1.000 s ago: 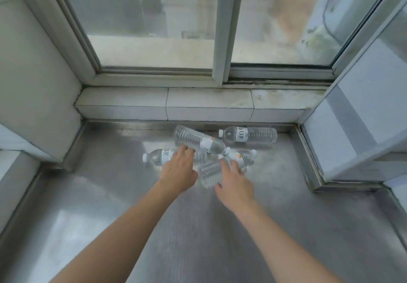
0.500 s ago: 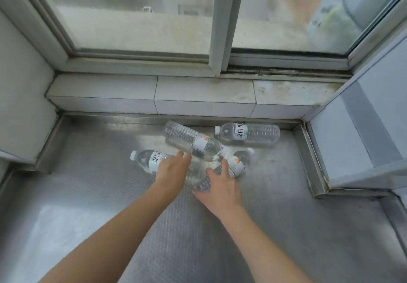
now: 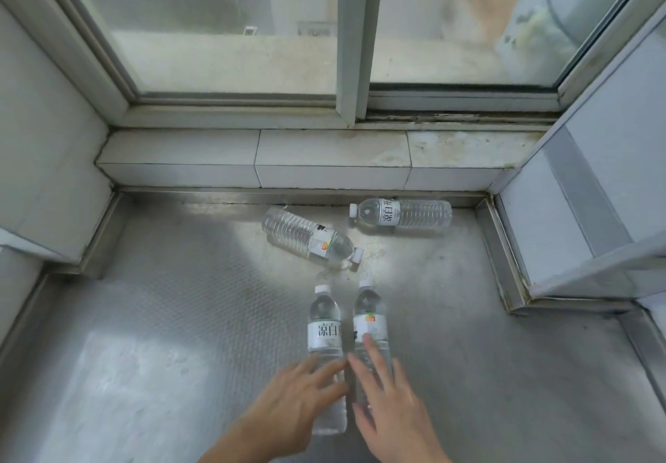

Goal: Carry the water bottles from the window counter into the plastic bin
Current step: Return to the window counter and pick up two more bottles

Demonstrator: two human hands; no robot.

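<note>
**Two bottles under the hands, two lying behind on the counter**

The left hand [image 3: 299, 394] is lying over the lower body of the left bottle [image 3: 324, 336], fingers spread and loosely curled; not yet wrapping it. The right hand [image 3: 389, 401] is resting the same way on the right bottle [image 3: 371, 322], fingers splayed across the label and ribbed wall. Neither hand is clamping; both are in contact from above.

The pair is lying side by side, caps pointing toward the window, on the steel counter [image 3: 180, 318]. Two more are waiting farther back: a slanted bottle [image 3: 306, 237] near the centre and a rear bottle [image 3: 400, 212] just beside the tiled ledge [image 3: 324, 159]. The plastic bin is not showing.

Handling judgement: the bottles are looking full, so moderately heavy for one hand each. Thin clear walls are likely giving under a squeeze; round bodies are prone to rolling on smooth metal. Best hold is probably around the ribbed mid-body, fingers encircling below the label, not the tapering neck.
</note>
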